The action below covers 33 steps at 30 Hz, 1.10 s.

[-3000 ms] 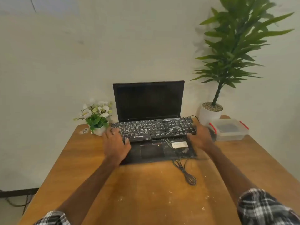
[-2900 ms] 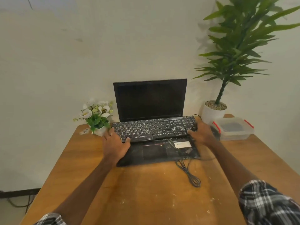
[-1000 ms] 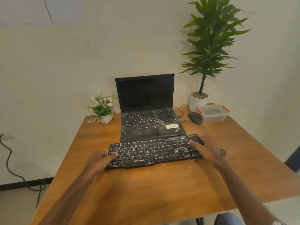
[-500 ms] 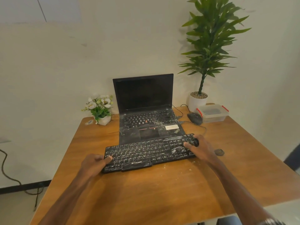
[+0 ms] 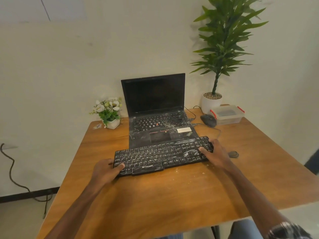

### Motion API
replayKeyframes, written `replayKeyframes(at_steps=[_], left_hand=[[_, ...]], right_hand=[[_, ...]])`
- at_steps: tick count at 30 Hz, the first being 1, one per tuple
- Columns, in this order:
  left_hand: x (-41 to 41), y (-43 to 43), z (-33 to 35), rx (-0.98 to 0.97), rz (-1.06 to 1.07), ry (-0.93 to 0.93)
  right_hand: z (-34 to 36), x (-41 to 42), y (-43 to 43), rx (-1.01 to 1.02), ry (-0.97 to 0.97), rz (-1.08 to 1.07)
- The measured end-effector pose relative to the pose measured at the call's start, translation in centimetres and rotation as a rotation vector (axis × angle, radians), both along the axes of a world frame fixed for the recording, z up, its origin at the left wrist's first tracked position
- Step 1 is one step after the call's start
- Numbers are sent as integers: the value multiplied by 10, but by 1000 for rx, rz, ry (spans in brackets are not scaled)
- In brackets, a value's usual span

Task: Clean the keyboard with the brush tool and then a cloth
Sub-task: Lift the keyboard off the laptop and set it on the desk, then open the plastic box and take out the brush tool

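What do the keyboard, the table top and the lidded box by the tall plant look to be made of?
Keyboard: black matte plastic, judging by the moulded keys, streaked with whitish dust. Table: wood or wood-look laminate, with brown grain lines and a soft sheen; which one is unclear. Box: translucent plastic, cloudy see-through walls, with red clips.

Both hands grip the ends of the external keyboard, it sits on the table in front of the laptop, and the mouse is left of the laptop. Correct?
Not quite: the mouse is on the right of the laptop, beside the clear container, as the head view shows. The rest holds: the left hand and right hand grip the ends of the keyboard, which sits on the table in front of the laptop.
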<state>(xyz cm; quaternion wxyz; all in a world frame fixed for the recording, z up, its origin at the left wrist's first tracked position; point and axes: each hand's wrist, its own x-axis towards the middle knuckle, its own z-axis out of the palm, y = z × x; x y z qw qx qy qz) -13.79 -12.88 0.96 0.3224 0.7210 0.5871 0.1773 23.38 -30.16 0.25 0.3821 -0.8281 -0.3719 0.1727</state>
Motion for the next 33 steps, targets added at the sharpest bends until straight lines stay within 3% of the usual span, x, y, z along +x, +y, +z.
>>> replayKeyframes(at_steps=[7, 15, 28, 33], left_hand=[[25, -9, -5, 57, -27, 220], [90, -26, 0, 95, -162, 226], [222, -36, 6, 175, -495, 142], [276, -32, 19, 211, -531, 3]], right_hand=[[0, -3, -12, 75, -6, -66], [0, 9, -22, 139, -14, -156], [-7, 46, -29, 186, 43, -224], [-1, 87, -20, 215, 25, -303]])
